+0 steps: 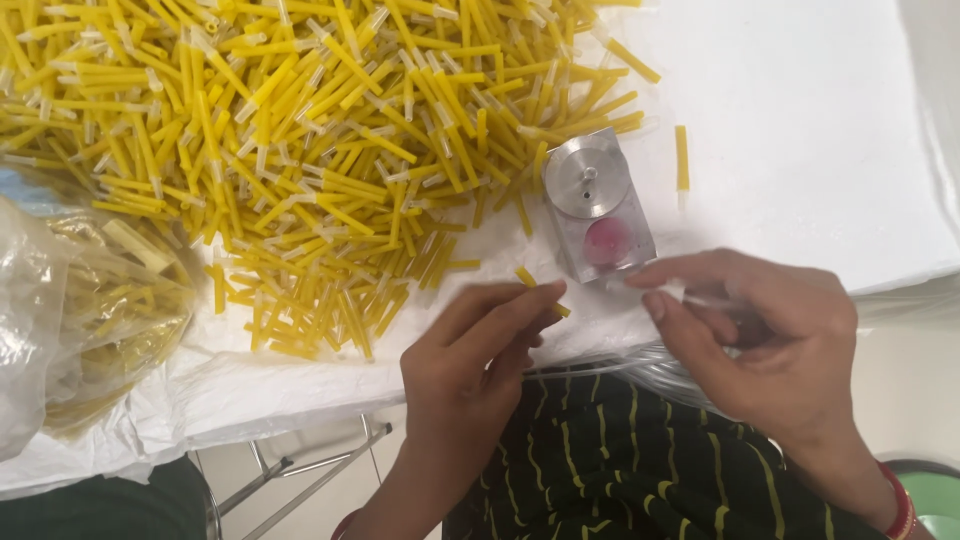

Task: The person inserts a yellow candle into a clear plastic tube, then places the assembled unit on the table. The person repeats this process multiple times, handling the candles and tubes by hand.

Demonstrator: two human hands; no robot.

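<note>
One yellow tube (528,280) half hidden by left hand (470,350) fingers

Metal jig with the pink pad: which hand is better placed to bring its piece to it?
Probably the left hand: it pinches a yellow tube just beside the metal jig. The right hand holds a clear tube, angled away.

At ten o'clock from our hands the heap of yellow tubes (330,140) blocks the table. The metal block (598,205) stands at twelve. Bare white sheet (810,120) lies open toward two o'clock.
</note>
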